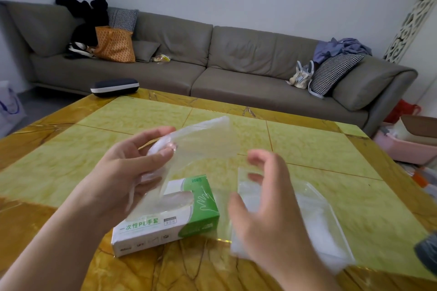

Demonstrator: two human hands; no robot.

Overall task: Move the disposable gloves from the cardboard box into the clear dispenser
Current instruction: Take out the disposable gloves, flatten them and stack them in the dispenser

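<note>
Nearest, the right hand [267, 205] is held with fingers loosely spread, gripping nothing, above the clear dispenser [314, 224]. Beside it the cardboard box [170, 220] is laid on the table [319, 139]. Above the box, a bunch of gloves [198, 142] is pinched by the left hand [127, 170].

A thin, translucent plastic disposable glove [203, 139] hangs in the air above a white-and-green cardboard glove box [165, 217], which lies flat on the yellow marbled tabletop [319, 149] with more film showing at its top opening. Just right of it lies a clear rectangular plastic dispenser [314, 220], holding whitish film.
</note>
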